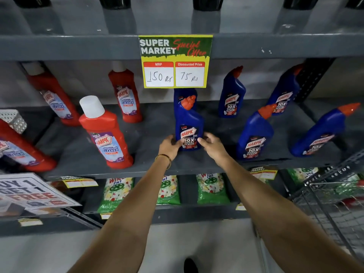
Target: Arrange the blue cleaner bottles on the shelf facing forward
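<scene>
Now I have both hands, left hand (169, 145) and right hand (211, 144), fingers clamped on the blue Harpic bottle (188, 123), squaring its label forward.

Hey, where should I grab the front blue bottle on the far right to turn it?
Grip the blue bottle around its wide lower body, hands coming from the front on both sides. The orange cap end is narrow and angled, giving less control.

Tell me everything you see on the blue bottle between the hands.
The blue plastic Harpic cleaner bottle stands upright at the front of the grey metal shelf, its angled orange cap on top and the label facing forward. The left hand and right hand hold its base from either side. Another blue bottle stands directly behind it.
</scene>
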`<state>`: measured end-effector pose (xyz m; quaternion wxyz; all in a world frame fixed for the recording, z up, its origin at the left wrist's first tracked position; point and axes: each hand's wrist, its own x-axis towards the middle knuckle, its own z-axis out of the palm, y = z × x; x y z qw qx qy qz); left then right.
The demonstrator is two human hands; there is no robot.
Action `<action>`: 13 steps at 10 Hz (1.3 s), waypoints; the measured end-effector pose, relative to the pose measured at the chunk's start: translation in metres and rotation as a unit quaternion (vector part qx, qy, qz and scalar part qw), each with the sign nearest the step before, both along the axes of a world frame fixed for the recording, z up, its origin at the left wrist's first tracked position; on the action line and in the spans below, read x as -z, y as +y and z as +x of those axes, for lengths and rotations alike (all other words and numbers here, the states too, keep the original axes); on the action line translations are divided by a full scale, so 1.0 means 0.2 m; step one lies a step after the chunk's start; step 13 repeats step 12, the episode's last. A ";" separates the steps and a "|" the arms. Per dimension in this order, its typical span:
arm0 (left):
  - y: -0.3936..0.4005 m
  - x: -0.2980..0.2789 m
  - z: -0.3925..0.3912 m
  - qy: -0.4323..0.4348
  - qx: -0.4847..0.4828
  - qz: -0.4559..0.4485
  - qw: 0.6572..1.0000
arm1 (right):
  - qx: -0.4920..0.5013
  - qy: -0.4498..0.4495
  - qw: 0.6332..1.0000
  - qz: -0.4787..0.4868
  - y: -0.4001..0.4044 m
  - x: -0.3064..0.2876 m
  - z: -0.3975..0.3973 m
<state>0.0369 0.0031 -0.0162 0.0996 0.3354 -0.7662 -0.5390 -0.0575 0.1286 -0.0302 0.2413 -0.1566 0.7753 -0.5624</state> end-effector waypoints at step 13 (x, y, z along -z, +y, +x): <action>0.21 -0.04 0.30 -0.065 -0.053 -0.219 0.972 | 0.003 0.281 0.943 0.177 0.22 -0.07 0.28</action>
